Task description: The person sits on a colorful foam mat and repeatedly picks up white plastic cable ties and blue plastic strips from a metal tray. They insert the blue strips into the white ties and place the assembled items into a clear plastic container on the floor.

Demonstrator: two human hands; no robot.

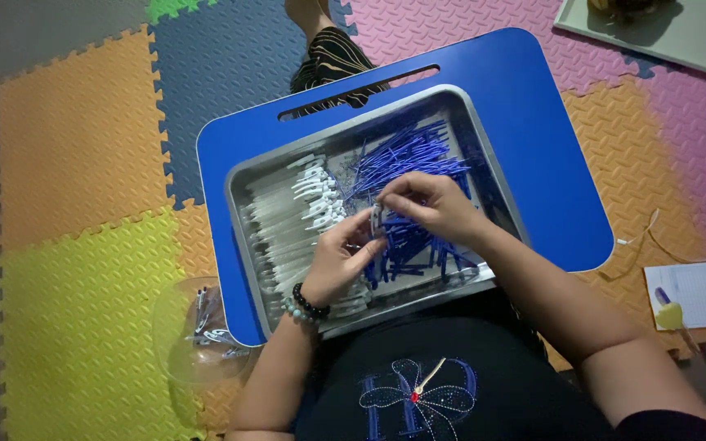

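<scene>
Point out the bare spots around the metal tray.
Bare: the blue lap table right of the metal tray, and its strip behind, by the handle slot. Crowded: the tray, filled with white clips and blue pieces, under both hands.

A tray (pixel 484 155) is set on a lap desk (pixel 549 122). White parts (pixel 296 220) are stacked along the tray's left side, pens (pixel 406 155) heaped toward its right. A bowl (pixel 185 343) is placed off the desk's near left corner, a notebook (pixel 696 294) to its right.
</scene>
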